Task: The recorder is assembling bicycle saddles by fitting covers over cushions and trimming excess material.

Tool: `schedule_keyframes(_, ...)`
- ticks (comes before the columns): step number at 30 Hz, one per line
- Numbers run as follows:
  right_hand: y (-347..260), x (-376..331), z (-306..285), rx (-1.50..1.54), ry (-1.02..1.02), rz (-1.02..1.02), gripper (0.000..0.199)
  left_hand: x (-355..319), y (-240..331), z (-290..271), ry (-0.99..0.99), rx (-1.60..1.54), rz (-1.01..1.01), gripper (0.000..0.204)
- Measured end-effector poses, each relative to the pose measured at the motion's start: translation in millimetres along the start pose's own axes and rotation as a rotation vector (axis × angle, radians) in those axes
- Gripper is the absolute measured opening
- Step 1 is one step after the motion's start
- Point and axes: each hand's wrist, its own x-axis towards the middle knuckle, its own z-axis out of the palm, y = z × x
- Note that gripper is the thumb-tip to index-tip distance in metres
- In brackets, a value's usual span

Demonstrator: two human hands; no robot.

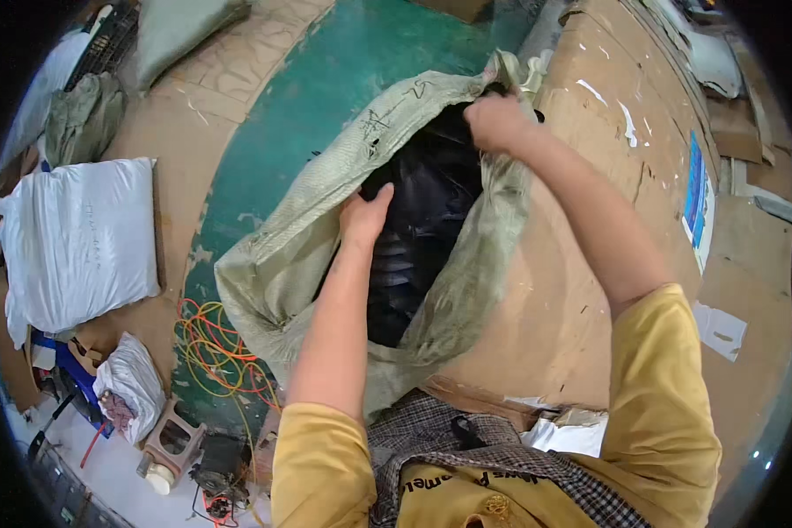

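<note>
A large grey-green woven sack (282,255) lies open on the floor and against a cardboard-covered surface (581,220). Dark, shiny black material (422,238) fills its mouth. My left hand (363,216) rests flat on the black material just inside the sack's near edge, fingers together. My right hand (495,121) grips the sack's far rim at the top and pulls it up. Both forearms come up from yellow sleeves at the lower edge.
A full white sack (79,242) lies at the left, with a smaller white bag (130,378) below it. Tangled orange and yellow cords (216,348) sit on the green floor (326,79). Tools and small parts crowd the lower left corner.
</note>
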Motion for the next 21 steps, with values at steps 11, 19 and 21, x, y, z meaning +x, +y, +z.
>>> schedule_keyframes(11, 28, 18, -8, 0.001, -0.014, -0.185, 0.017, 29, -28, 45, 0.071, 0.135, 0.240, 0.064)
schedule_keyframes(19, 50, 59, 33, 0.154, 0.431, -0.066, 0.015, 14, 16, 54, 0.100, 0.046, -0.141, 0.063)
schedule_keyframes(21, 46, 69, 32, 0.113, 0.518, -0.155, 0.009, 21, 18, 53, 0.110, 0.010, 0.122, 0.065)
